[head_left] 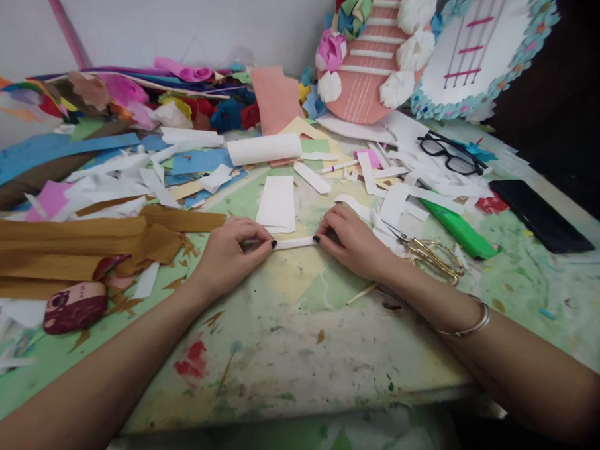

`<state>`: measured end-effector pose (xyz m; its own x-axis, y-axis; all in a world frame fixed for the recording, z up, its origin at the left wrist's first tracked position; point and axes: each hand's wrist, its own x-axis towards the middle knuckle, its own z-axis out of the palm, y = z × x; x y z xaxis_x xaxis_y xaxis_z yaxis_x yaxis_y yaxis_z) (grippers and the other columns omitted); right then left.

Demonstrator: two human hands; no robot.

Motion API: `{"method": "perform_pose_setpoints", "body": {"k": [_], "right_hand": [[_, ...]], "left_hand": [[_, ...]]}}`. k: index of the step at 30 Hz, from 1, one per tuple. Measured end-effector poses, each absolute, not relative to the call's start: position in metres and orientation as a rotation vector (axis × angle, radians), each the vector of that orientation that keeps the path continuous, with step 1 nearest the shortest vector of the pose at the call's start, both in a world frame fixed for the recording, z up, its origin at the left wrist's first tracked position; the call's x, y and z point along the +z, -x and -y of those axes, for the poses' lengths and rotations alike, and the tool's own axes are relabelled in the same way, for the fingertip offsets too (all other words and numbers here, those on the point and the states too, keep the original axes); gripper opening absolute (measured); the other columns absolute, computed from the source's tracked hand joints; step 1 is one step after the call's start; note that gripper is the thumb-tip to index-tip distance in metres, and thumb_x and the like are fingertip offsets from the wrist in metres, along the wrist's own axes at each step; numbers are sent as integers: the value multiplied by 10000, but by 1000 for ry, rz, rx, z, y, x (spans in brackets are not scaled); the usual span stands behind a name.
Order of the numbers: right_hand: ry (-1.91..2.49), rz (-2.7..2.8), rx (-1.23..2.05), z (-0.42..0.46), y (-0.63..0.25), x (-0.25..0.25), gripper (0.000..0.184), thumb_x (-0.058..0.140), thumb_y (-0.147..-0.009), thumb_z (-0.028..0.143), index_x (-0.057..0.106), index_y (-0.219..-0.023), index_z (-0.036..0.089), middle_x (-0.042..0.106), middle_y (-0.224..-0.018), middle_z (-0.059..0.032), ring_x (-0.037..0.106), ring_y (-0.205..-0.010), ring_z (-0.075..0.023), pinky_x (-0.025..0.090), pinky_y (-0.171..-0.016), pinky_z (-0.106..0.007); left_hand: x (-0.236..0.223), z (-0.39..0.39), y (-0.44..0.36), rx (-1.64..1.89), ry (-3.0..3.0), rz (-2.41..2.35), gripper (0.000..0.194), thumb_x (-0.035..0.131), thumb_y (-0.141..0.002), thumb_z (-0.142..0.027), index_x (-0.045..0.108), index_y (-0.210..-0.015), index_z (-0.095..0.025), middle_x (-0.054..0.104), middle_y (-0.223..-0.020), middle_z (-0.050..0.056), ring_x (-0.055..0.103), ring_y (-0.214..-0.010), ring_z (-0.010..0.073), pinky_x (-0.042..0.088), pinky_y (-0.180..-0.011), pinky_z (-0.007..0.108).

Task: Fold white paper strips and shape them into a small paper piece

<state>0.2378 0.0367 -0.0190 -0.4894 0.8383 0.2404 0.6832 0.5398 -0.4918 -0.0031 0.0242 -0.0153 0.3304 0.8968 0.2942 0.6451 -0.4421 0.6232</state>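
Note:
A narrow white paper roll stretches between my two hands, low over the table. My left hand pinches its left end with thumb and fingers. At the opposite end, my right hand grips it the same way. Just beyond the roll lie folded white paper pieces. Gold-handled scissors rest beside my right wrist, their blades pointing toward the hand. A thin wooden stick lies below my right hand.
White paper scraps and brown crepe paper spread leftward, near a dark red case. Behind stand a white paper roll and paper-flower guitar shapes. Rightward are a green tube, glasses and a phone.

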Motion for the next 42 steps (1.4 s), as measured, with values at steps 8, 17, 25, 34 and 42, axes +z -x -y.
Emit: {"method": "perform_pose_setpoints", "body": {"k": [8, 17, 25, 34, 42], "right_hand": [[1295, 2242, 436, -36, -235, -21, 34, 542, -831, 169, 516, -814, 183, 510, -902, -79, 477, -877, -206, 401, -768, -331], [1209, 2241, 521, -33, -242, -15, 108, 576, -799, 113, 628, -860, 185, 553, -923, -59, 490, -829, -176, 383, -723, -302], [1215, 2271, 501, -34, -241, -15, 117, 583, -800, 138, 611, -912, 156, 557, -915, -77, 489, -855, -195, 395, -750, -318], [1247, 2285, 507, -35, -241, -14, 147, 574, -791, 142, 638, -921, 168, 540, -927, -75, 490, -844, -194, 396, -728, -316], [1158, 2309, 511, -34, -243, -15, 188, 549, -796, 101, 621, -952, 175, 551, -955, -84, 494, -925, -215, 402, -815, -352]], "left_hand": [[-13, -24, -2, 735, -2385, -1477, 125, 537, -819, -290, 577, -773, -181, 609, -819, 34, 526, -817, 194, 412, -785, 352], [-21, -20, 3, 854, -2615, -1269, 211, 504, -894, -250, 711, -904, -210, 628, -883, 61, 543, -874, 205, 440, -797, 365], [-15, -19, -2, 679, -2511, -1346, 124, 502, -867, -249, 588, -844, -163, 598, -860, 59, 511, -868, 215, 397, -803, 382], [-18, -22, -2, 544, -2433, -1487, 122, 512, -844, -302, 524, -808, -186, 546, -816, 48, 437, -816, 221, 346, -721, 365], [-12, -18, 2, 710, -2263, -1344, 105, 560, -847, -287, 586, -834, -186, 590, -786, 8, 517, -717, 148, 401, -641, 278]]}}
